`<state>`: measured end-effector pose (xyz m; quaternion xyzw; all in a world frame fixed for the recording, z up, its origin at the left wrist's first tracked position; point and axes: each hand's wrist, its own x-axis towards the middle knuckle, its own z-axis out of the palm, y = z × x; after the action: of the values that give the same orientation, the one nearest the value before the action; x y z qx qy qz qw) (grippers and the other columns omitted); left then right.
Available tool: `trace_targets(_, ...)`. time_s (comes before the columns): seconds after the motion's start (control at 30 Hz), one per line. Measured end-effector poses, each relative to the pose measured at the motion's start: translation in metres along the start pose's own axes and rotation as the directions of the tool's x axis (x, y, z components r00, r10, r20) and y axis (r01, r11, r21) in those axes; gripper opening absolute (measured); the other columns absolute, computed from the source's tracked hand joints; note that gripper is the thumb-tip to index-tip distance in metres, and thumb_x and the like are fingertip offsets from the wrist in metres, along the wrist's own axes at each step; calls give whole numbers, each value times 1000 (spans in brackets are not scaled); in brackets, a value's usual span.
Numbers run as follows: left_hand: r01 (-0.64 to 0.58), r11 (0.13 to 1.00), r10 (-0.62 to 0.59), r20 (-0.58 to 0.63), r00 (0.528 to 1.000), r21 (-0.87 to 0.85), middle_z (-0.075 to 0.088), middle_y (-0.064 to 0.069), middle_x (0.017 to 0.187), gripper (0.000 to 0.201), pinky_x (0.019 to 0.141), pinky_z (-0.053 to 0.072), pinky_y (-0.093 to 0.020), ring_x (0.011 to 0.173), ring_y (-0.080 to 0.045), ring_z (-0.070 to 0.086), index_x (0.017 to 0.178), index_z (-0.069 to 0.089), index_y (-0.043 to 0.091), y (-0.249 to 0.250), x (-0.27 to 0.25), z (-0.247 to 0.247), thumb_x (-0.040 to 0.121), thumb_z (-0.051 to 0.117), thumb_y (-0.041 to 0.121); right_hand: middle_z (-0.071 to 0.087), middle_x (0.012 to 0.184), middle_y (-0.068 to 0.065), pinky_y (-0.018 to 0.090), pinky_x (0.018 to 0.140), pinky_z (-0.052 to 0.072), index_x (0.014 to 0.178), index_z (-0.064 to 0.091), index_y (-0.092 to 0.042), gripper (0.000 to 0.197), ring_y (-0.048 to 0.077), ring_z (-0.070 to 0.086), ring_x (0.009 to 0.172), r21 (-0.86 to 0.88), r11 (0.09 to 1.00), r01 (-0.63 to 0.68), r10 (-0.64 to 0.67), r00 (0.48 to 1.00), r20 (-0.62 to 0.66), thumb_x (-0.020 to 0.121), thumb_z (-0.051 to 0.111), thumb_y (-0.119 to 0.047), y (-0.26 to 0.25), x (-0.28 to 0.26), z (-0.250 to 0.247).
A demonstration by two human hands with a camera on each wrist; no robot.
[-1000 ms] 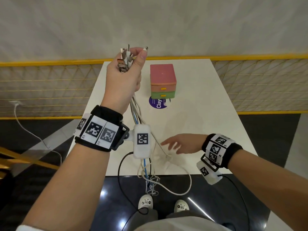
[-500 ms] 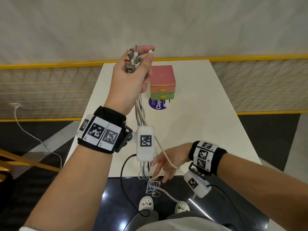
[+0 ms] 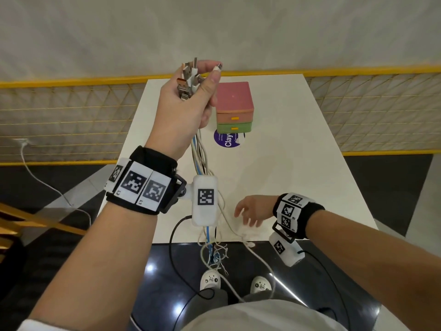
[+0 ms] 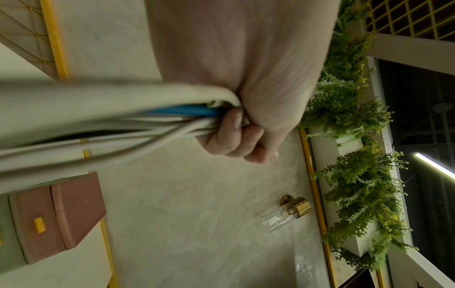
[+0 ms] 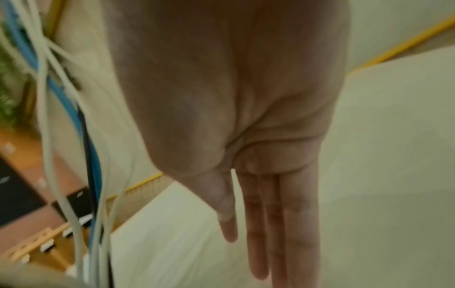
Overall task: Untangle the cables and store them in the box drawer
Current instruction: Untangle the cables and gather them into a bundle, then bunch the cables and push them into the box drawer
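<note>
My left hand (image 3: 191, 99) is raised above the table and grips a bundle of cables (image 3: 201, 158) just below their plugs (image 3: 189, 78), which stick up out of the fist. In the left wrist view the curled fingers (image 4: 234, 136) wrap white, blue and black cables (image 4: 123, 117). The cables hang down past the table's front edge and end in a tangle (image 3: 216, 254). My right hand (image 3: 253, 210) hovers low over the near table edge, fingers (image 5: 278, 224) straight, holding nothing, to the right of the hanging cables (image 5: 74, 136). The pink and green drawer box (image 3: 235, 107) stands on the table, both drawers closed.
The white table (image 3: 286, 175) holds a purple round sticker (image 3: 228, 139) in front of the box. A yellow-framed mesh railing (image 3: 71, 115) runs behind and beside the table. Dark glossy floor and my shoes (image 3: 210, 280) lie below. A loose white cord (image 3: 47, 182) trails at left.
My right hand went down over the table's front edge toward the hanging cables, then came back up over the table, empty. The left hand with the bundle shifted slightly right.
</note>
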<state>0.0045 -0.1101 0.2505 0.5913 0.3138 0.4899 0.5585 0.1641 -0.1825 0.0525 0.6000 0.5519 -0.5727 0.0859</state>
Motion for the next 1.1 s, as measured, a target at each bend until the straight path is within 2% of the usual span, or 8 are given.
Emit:
trace_targets(0.17, 2, 1000, -3, 14, 1000, 21, 50, -4, 64, 21, 41, 25, -20, 43, -12, 32, 115, 63, 11, 0, -2, 0, 97, 60, 22, 66, 111, 17, 32, 82, 53, 127, 52, -4, 35, 26, 66, 89, -48, 999, -23, 32, 982, 186, 93, 44, 0, 0, -2, 0)
trace_targets(0.3, 0, 997, -6, 82, 997, 73, 52, -3, 65, 20, 42, 29, -21, 47, -13, 36, 116, 63, 16, -3, -6, 1, 97, 59, 21, 60, 127, 7, 32, 100, 43, 132, 51, -13, 35, 16, 57, 108, -292, 923, 250, -313, 930, -194, 98, 45, -22, -25, -25, -17)
trace_targets(0.43, -37, 983, 3, 190, 982, 179, 60, -3, 75, 28, 53, 45, -22, 55, -14, 51, 125, 58, 16, -9, -14, 4, 97, 58, 13, 54, 136, 3, 34, 111, 34, 136, 45, -14, 54, 13, 48, 127, 217, 726, 652, -579, 751, -318, 89, 57, -36, -73, -64, -34)
trace_targets(0.6, -43, 947, -23, 201, 979, 317, 59, 1, 72, 15, 63, 47, -12, 57, 1, 55, 111, 57, 15, -9, -17, 8, 96, 59, 11, 67, 93, 16, 37, 93, 53, 105, 60, -4, 17, 18, 66, 87, 277, 580, 766, -646, 640, -416, 88, 57, 1, -117, -93, -33)
trace_targets(0.67, -27, 946, -35, 183, 982, 324, 55, 7, 69, 11, 59, 44, -12, 52, 1, 51, 107, 57, 19, -5, -16, 7, 97, 59, 15, 56, 66, 10, 41, 76, 57, 78, 68, -24, 37, 18, 56, 59, 288, 579, 763, -614, 640, -462, 96, 46, -1, -123, -90, -20)
trace_targets(0.87, -90, 969, 33, 243, 969, 228, 49, -31, 116, 61, 78, 48, -23, 74, -22, 60, 138, 45, 34, -2, -24, 4, 87, 73, 17, 28, 50, -3, 21, 42, 23, 59, 37, -17, 39, 10, 22, 42, 423, 575, 701, -424, 697, -579, 97, 45, -16, -120, -91, -9)
trace_targets(0.97, -121, 986, 95, 210, 973, 113, 54, -16, 107, 61, 69, 56, -33, 70, -26, 64, 136, 46, 28, 2, -22, 5, 85, 73, 9, 25, 48, -1, 19, 40, 19, 52, 28, -21, 49, 12, 18, 39, 441, 584, 681, -306, 688, -658, 96, 47, -25, -119, -92, -14)
trace_targets(1.1, -110, 984, 102, 62, 993, 139, 48, -9, 67, 7, 56, 47, -31, 49, -25, 50, 98, 57, 15, 5, -20, 18, 99, 55, 21, 28, 46, -1, 19, 41, 19, 52, 29, -19, 48, 11, 19, 38, 406, 610, 681, -307, 675, -671, 96, 49, -22, -123, -98, -16)
